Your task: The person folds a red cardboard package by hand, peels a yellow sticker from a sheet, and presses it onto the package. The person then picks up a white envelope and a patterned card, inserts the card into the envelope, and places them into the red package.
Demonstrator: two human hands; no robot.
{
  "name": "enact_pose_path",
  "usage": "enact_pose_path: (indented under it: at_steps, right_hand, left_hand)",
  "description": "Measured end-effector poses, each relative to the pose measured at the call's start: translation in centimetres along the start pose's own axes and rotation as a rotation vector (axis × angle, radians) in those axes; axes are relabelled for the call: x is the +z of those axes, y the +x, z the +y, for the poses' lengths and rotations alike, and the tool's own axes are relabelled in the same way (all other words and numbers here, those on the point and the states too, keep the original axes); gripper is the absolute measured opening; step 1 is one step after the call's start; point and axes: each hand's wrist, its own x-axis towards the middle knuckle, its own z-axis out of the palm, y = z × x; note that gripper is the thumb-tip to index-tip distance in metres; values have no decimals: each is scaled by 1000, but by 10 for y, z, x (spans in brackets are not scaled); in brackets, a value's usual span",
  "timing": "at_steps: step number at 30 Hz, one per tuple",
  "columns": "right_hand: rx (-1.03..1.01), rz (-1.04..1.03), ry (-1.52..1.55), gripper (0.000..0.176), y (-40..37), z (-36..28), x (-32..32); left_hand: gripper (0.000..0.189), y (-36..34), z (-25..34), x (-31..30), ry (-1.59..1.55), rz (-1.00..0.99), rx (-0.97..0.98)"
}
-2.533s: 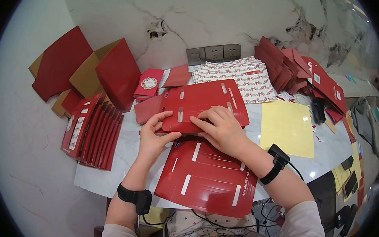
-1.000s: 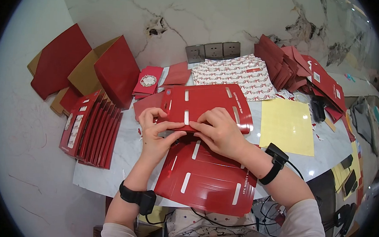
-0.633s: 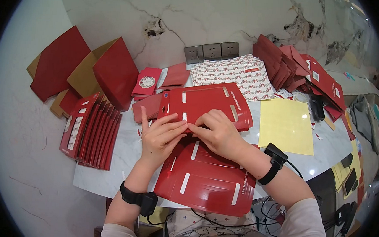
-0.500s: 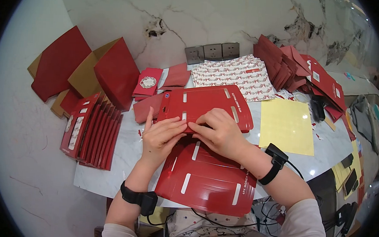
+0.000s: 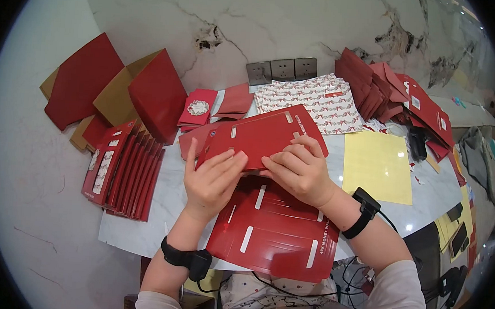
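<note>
A glossy red card sleeve (image 5: 266,134) with cut slots and white lettering is held slightly tilted over the table. My left hand (image 5: 212,180) grips its near left edge, fingers lying together on top and the thumb hidden from view. Along the same near edge, my right hand (image 5: 303,172) pinches the card with bent fingers. Beneath and nearer to me lies a second red card (image 5: 279,236), flat, with slots, crease lines and "4PK MONEY WALL..." printed along its right side.
Upright red packs (image 5: 127,172) stand at left beside brown-backed red cards (image 5: 157,95). Behind are small red cards (image 5: 196,109), patterned white sheets (image 5: 313,102) and red envelopes (image 5: 365,85). A yellow sheet (image 5: 377,165) and a black tool (image 5: 416,143) lie to the right.
My hands have moved a little apart along the near edge, the right one shifting right. The held card has turned slightly and tilts more; the lower card stays in place.
</note>
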Motion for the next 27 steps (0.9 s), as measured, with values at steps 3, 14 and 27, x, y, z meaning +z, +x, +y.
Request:
enact_pose_path:
  at_steps: [3, 14, 27]
  right_hand:
    - [7, 10, 6, 29, 3, 0, -3]
    - [442, 231, 93, 94, -5, 19, 0]
    - [742, 303, 464, 41, -7, 25, 11]
  left_hand:
    - [33, -1, -3, 0, 40, 17, 43]
    - [27, -17, -39, -14, -700, 647, -694]
    - [22, -20, -43, -6, -1641, 26, -1150]
